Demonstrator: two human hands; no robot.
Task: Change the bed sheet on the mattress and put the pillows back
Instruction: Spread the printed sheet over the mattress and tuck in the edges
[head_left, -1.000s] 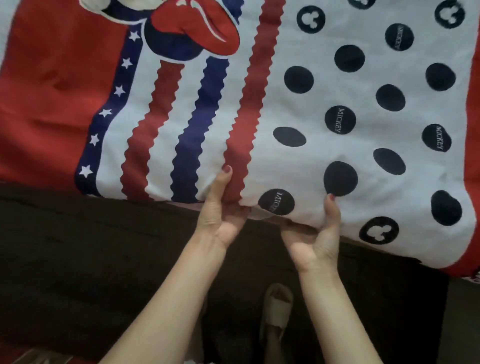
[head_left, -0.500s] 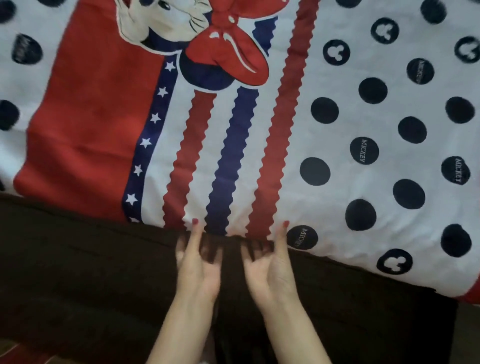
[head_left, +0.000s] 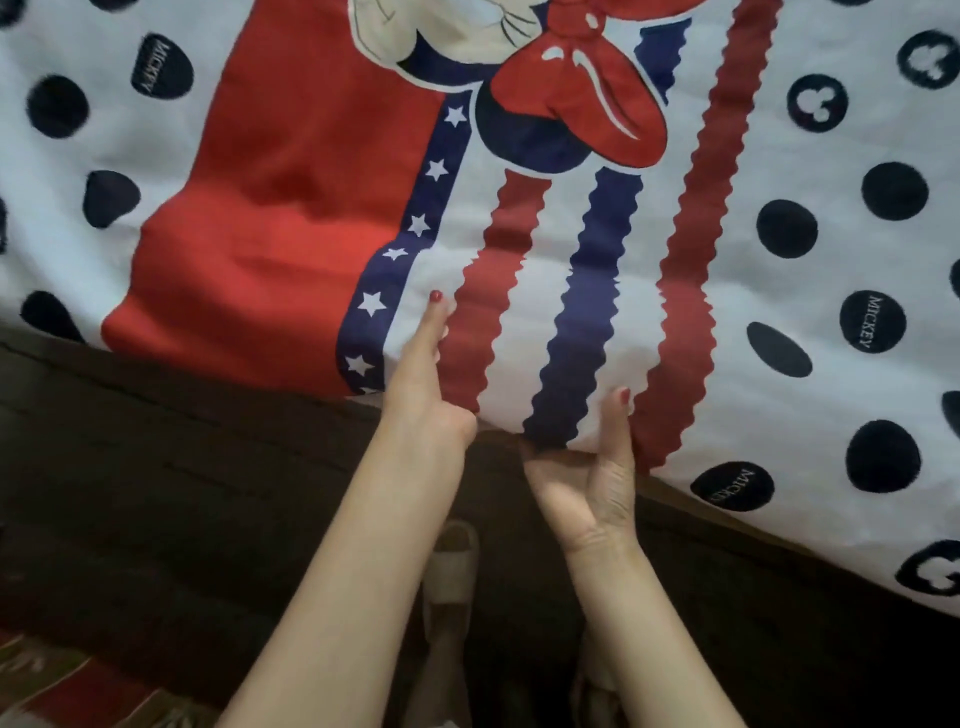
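A: Left of frame first — what's there?

B: Dark mattress side (head_left: 156, 467) along the lower left, bare below the sheet's edge. A strip of red-patterned floor covering (head_left: 67, 691) shows in the bottom left corner.

A: And the bed sheet?

B: Bed sheet (head_left: 675, 332) fills the top of the frame — white with dark dots, a red block left of centre, wavy red and blue stripes in the middle. It lies over the top of the mattress; its hem hangs at the edge, running from middle left down to lower right.

A: Hands?

B: Left hand (head_left: 421, 384) at centre, thumb laid up on top of the fabric, other fingers hidden beneath the hem, so it appears to pinch the edge. Right hand (head_left: 592, 483) just to its right, palm up, thumb on the cloth, fingers under the hem — also pinching the sheet, as far as I can see.

A: Progress?

B: My reading: new sheet is spread, this side's hem not yet tucked. Tucking here and perhaps elsewhere is left. No pillows in view, so that step looks undone.

A: Containers?

B: None visible. Only a sandalled foot (head_left: 449, 571) between the forearms, low centre.
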